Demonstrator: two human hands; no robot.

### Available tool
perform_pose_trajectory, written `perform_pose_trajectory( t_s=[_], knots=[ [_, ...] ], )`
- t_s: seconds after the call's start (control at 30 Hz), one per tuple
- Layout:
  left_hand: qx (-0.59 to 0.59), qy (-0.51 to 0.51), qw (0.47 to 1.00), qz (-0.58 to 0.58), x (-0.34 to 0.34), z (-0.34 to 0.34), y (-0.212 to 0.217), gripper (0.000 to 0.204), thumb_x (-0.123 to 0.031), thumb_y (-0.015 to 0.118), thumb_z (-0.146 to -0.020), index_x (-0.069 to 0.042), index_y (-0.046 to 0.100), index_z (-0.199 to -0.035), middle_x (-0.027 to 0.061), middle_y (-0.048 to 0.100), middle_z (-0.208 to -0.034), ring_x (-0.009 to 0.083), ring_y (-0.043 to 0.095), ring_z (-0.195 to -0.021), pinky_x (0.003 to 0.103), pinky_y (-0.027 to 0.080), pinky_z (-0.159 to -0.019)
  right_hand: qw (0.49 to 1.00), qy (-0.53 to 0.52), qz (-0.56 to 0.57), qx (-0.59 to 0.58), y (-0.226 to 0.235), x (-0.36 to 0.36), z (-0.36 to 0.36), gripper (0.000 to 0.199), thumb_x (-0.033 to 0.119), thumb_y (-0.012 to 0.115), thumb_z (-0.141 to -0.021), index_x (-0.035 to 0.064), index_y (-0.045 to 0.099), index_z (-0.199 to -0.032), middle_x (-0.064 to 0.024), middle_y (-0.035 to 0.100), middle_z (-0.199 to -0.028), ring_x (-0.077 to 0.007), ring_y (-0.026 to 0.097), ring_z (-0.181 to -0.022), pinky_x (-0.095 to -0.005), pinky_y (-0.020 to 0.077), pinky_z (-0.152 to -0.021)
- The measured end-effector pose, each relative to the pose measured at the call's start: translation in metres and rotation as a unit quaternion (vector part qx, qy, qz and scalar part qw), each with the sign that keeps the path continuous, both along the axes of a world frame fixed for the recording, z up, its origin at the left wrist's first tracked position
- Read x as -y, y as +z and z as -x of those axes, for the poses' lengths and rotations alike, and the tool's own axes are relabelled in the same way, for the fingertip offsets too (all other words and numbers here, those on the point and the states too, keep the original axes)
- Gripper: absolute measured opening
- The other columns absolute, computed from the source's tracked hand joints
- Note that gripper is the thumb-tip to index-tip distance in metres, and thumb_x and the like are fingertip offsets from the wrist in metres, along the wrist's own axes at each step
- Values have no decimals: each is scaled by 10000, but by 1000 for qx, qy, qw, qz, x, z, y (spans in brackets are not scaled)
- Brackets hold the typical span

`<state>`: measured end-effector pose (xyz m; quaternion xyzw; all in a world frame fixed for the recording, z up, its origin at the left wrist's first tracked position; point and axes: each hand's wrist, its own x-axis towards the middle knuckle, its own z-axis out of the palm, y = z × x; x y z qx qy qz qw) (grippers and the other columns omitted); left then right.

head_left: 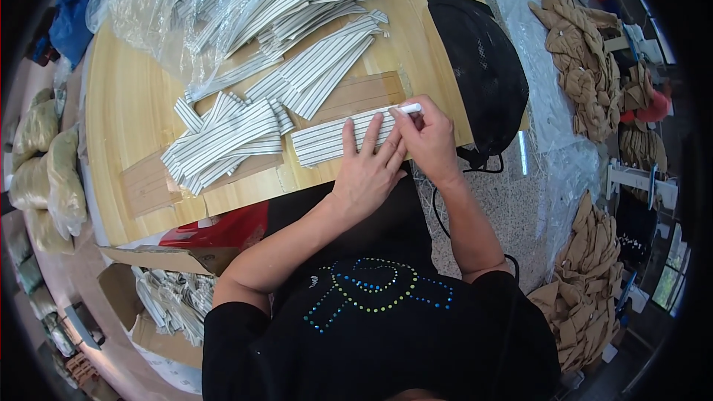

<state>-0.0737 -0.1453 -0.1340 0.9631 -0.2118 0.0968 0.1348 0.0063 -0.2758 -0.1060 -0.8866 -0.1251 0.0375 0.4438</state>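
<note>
A striped fabric strip [319, 142] lies flat near the front edge of the wooden table [122, 67], partly over a brown cardboard template [379, 90]. My left hand [369, 160] rests on this strip with its fingers spread, pressing it flat. At the strip's right end my right hand [431, 137] is closed around a white marker-like stick [408, 108], whose tip is at the cloth. To the left of my hands sits a loose heap of striped pieces [234, 137]. Just beyond lies a fanned stack of longer striped strips [319, 67].
Clear plastic sheeting [160, 15] covers part of a larger striped pile at the back. A black mesh-covered object [479, 74] stands at the table's right edge. An open cardboard box [122, 293] with striped scraps is at lower left. Brown garments [583, 67] are heaped at right.
</note>
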Motion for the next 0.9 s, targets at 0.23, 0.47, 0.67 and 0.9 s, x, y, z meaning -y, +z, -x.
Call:
perform_pose_trajectory(
  t_s=[0.23, 0.47, 0.67, 0.9],
  knots=[
    [-21, -2, 1000, 16, 2, 2, -5, 409, -350, 574, -891, -141, 643, -1235, 76, 528, -1319, 383, 360, -1327, 766, 187, -1012, 984, 145, -38, 94, 3, -20, 2, 153, 60, 654, -874, -21, 592, -988, -111, 623, -875, -180, 606, -699, -301, 496, -641],
    [-12, 10, 1000, 17, 2, 4, -5, 463, -309, 571, -884, -112, 581, -1302, 112, 514, -1329, 364, 361, -1341, 747, 193, -1020, 994, 98, -48, 5, 10, -41, 13, 138, 70, 663, -823, 0, 613, -931, -128, 625, -887, -289, 605, -824, -377, 479, -725],
    [45, 27, 998, -42, 9, 0, -18, 499, -216, 562, -872, -69, 491, -1344, 137, 505, -1316, 291, 381, -1337, 655, 250, -1037, 979, 183, -46, 77, 5, -61, 12, 121, 101, 680, -799, 38, 627, -887, -105, 615, -825, -313, 587, -833, -395, 451, -733],
    [20, 19, 990, 138, -4, -5, -10, 364, -163, 576, -830, -56, 611, -1175, 119, 541, -1232, 284, 438, -1247, 520, 317, -1030, 996, 72, -41, -21, 16, -63, -1, 116, 96, 613, -872, 15, 624, -955, -118, 657, -782, -328, 630, -736, -394, 490, -671]
  ],
)
